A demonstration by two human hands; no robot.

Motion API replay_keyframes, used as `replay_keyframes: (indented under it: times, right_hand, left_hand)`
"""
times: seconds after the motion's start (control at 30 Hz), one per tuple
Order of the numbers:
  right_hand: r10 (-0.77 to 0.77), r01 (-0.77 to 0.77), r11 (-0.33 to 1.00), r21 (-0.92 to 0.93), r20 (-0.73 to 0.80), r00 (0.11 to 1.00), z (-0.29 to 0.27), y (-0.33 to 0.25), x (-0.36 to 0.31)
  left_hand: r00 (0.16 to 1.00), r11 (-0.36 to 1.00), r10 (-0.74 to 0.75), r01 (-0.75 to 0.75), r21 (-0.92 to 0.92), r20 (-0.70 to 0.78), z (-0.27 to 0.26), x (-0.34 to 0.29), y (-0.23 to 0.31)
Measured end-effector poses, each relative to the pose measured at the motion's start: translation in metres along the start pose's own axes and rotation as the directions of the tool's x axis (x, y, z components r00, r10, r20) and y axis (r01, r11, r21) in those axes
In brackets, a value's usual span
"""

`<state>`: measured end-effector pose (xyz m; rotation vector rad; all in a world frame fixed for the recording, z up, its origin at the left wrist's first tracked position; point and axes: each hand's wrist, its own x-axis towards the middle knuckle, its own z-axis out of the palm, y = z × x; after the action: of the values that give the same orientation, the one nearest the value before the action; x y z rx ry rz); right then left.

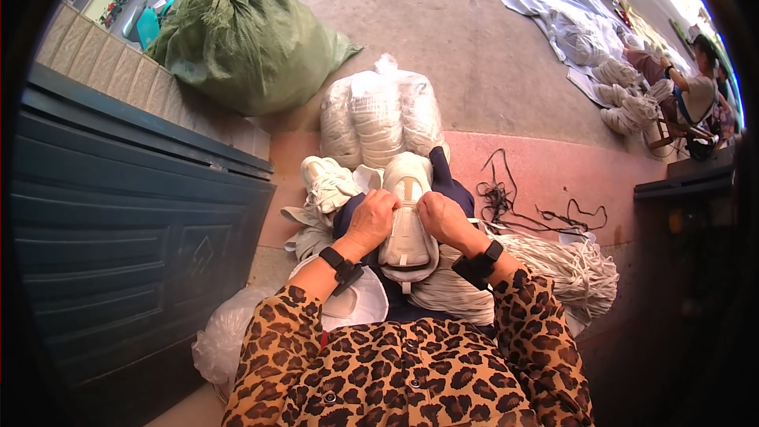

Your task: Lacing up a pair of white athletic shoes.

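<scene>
A pale cream sneaker (407, 249) rests on my lap between my hands, its heel towards me and its toe pointing away. My left hand (373, 220) is closed in a pinch at the left edge of the lace opening. Opposite it, my right hand (444, 220) pinches at the right edge. A thin pale shoelace seems to cross the tongue between my fingertips, which partly hide it. Beside my right forearm lies a thick bundle of off-white laces (565, 269). Another cream shoe with laces (328, 183) sits beyond my left hand.
Ahead stands a clear plastic bag of pale bundles (383, 115), with a large green sack (245, 39) behind it. Black cords (502, 198) lie on the floor to the right. A dark blue door (134, 229) flanks my left. A seated person (696, 87) is at far right near more bundles.
</scene>
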<state>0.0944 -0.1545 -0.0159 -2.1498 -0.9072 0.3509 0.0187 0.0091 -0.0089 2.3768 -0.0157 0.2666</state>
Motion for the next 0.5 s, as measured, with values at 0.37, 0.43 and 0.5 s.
replay_keyframes:
  times: [0.37,0.43,0.5]
  right_hand:
    - [0.217,-0.215,0.976,-0.024,0.149,0.965,0.007,-0.007,0.011]
    - [0.287,-0.316,0.94,0.127,0.207,0.935,0.005,-0.005,0.015]
    - [0.348,-0.416,0.866,0.277,0.264,0.9,0.001,-0.003,0.016]
  left_hand:
    - [0.999,0.999,-0.041,0.041,-0.028,0.006,0.001,-0.002,-0.004]
    - [0.998,0.997,-0.057,0.058,-0.041,0.015,-0.001,-0.003,-0.004]
    - [0.997,0.995,-0.076,0.077,-0.059,0.02,-0.002,-0.004,-0.003]
